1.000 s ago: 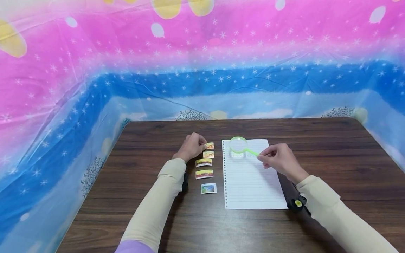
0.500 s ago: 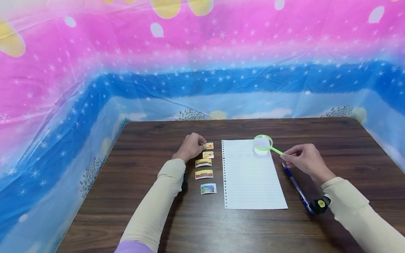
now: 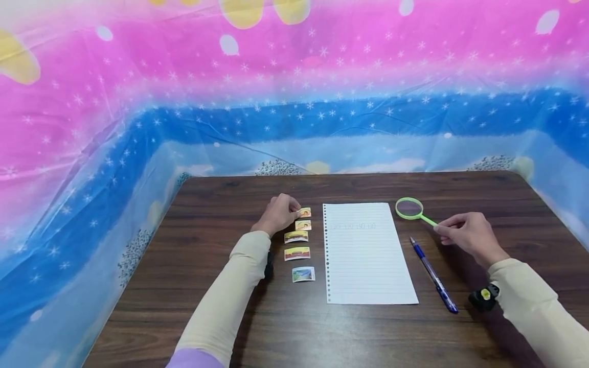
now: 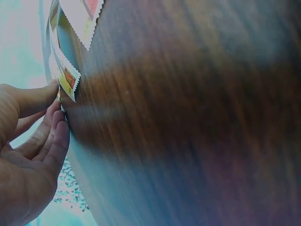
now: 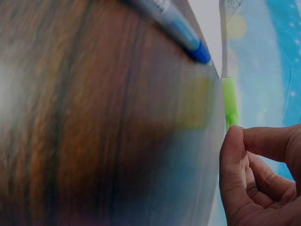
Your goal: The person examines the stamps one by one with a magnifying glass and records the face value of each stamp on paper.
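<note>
In the head view, my left hand (image 3: 278,213) pinches the left edge of the top stamp (image 3: 304,212), which lies on the table. The left wrist view shows the thumb and fingertips against a small stamp (image 4: 68,81) with a toothed edge. My right hand (image 3: 470,236) holds a green magnifying glass (image 3: 409,208) by the end of its handle, between thumb and forefinger. Its lens is above the table, just right of the lined paper (image 3: 368,266). Only a piece of the green handle (image 5: 229,99) shows in the right wrist view.
Below the top stamp, several more stamps (image 3: 297,253) form a column left of the paper. Faint writing (image 3: 353,226) runs across the paper's upper part. A blue pen (image 3: 432,273) lies right of the paper. Behind the wooden table (image 3: 207,204) hangs a patterned cloth (image 3: 285,122).
My right hand has carried the magnifying glass rightward, off the paper and over the table, uncovering the pen and the faint writing. The left hand has stayed at the top stamp.
</note>
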`<state>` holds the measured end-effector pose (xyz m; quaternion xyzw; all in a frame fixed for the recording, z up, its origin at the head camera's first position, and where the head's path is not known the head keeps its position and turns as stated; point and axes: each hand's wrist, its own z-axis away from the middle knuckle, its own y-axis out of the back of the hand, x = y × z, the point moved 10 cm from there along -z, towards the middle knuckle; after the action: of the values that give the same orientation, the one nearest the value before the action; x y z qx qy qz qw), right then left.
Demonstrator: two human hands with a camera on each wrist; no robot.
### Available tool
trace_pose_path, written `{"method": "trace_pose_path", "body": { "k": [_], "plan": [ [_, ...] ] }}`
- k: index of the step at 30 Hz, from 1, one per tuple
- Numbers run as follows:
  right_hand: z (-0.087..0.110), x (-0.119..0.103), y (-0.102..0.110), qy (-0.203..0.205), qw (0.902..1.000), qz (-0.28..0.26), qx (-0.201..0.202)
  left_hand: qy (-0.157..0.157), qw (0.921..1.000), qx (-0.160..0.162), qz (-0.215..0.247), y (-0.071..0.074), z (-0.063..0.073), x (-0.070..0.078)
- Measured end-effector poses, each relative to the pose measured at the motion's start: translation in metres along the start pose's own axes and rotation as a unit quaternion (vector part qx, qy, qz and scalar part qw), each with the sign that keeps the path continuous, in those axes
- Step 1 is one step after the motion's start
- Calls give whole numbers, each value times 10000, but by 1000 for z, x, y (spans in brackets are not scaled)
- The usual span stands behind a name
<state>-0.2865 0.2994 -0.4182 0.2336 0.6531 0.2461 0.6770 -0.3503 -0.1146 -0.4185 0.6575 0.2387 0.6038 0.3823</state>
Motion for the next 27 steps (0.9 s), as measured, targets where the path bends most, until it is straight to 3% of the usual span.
{"method": "trace_pose_path", "body": {
  "k": [17, 27],
  "plan": [
    [-3, 18, -3, -193, 9998, -65, -77, -12, 10000, 20, -33, -2, -1, -3],
    [-3, 20, -6, -54, 10000, 76, 4, -43, 9999, -25, -93, -1, -2, 0]
  ]
}}
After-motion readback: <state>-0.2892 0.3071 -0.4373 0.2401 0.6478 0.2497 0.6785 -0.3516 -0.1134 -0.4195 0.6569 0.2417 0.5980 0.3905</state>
